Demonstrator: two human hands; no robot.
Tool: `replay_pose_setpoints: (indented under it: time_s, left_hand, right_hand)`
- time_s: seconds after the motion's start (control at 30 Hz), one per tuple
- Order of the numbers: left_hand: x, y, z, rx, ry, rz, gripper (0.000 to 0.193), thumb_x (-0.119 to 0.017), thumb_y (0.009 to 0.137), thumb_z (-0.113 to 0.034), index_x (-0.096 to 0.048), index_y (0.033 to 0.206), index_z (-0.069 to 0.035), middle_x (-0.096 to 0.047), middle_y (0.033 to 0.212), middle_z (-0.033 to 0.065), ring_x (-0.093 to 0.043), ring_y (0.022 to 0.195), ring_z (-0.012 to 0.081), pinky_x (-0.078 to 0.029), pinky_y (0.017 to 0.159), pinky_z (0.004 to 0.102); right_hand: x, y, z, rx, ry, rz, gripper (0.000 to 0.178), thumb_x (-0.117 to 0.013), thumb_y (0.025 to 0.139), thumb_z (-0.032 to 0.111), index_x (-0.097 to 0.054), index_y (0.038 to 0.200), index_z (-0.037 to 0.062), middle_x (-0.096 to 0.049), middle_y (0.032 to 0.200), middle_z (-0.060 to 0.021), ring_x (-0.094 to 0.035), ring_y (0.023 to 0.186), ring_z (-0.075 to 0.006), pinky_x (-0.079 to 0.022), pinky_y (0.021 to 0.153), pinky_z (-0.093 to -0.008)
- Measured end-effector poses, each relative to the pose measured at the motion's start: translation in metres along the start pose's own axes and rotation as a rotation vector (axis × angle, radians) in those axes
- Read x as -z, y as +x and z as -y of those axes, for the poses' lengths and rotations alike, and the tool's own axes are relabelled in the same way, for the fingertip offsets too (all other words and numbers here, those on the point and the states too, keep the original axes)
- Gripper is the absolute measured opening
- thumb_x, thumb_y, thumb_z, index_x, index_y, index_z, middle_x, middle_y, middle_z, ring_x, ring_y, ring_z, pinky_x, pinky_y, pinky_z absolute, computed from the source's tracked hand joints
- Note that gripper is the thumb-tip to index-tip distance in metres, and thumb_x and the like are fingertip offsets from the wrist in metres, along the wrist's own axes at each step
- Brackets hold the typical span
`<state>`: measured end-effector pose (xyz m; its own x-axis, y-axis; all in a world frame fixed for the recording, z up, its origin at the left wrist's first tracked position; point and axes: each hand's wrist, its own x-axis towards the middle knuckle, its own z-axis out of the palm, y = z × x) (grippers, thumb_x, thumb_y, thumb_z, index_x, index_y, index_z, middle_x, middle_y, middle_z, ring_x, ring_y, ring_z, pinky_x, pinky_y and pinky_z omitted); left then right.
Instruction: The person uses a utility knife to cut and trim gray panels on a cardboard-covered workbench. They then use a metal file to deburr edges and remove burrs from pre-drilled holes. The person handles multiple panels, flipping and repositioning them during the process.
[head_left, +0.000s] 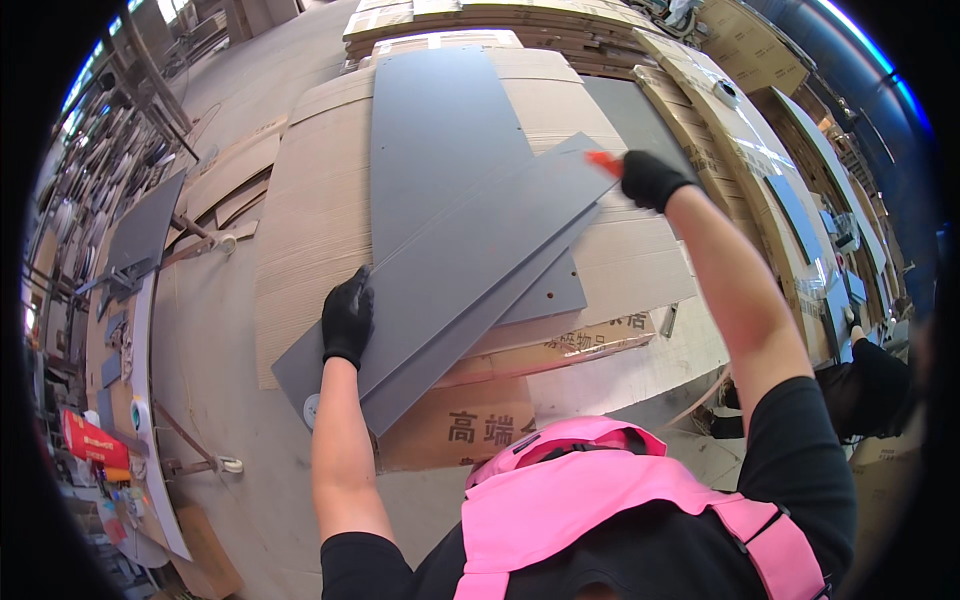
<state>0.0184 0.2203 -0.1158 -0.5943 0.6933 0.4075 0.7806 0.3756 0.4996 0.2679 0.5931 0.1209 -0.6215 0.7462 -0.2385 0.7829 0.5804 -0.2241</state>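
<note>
A long grey board [470, 255] lies slantwise before me, running from lower left to upper right. Another grey board shows beneath its lower edge, and a further grey panel [440, 120] lies lengthwise under them. My left hand [347, 315], in a black glove, grips the board's left long edge near its close end, its fingers partly hidden. At the far right end, my right hand [655, 182], also black-gloved, is closed on a small orange-red object [604, 162]. Motion blurs that object at the board's corner, so its kind is unclear.
Flattened cardboard [315, 190] and a carton [455, 420] lie under the boards. More cartons [740, 130] are stacked along the right, with a tape roll [726, 93] on top. At left stands a wheeled bench [150, 400] with a red packet [90, 438]. A person [870, 385] works at far right.
</note>
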Motion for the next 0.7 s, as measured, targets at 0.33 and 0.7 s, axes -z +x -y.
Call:
replay_pose_setpoints:
  time_s: [0.33,0.7]
  left_hand:
    - [0.052,-0.011,0.045,0.454,-0.974,-0.11,0.063,-0.029,0.104,-0.047,-0.032,0.147,-0.002,-0.048,0.141,0.0205,-0.041,0.135,0.0261,-0.023,0.115,0.0375]
    - [0.155,-0.142,0.081,0.727,-0.58,-0.48,0.063,-0.031,0.103,-0.046,-0.033,0.146,0.0,-0.046,0.143,0.0183,-0.04,0.136,0.0246,-0.023,0.115,0.0366]
  right_hand:
    - [-0.092,-0.033,0.066,0.555,0.387,0.808,0.012,-0.064,0.079,0.01,-0.061,0.085,0.0005,-0.06,0.061,-0.0071,-0.059,0.052,-0.0147,-0.048,0.045,-0.029]
    - [-0.143,-0.09,0.197,1.072,0.156,0.595,0.012,-0.056,0.071,0.007,-0.063,0.071,-0.0025,-0.062,0.062,-0.0165,-0.062,0.052,-0.0284,-0.05,0.054,-0.042]
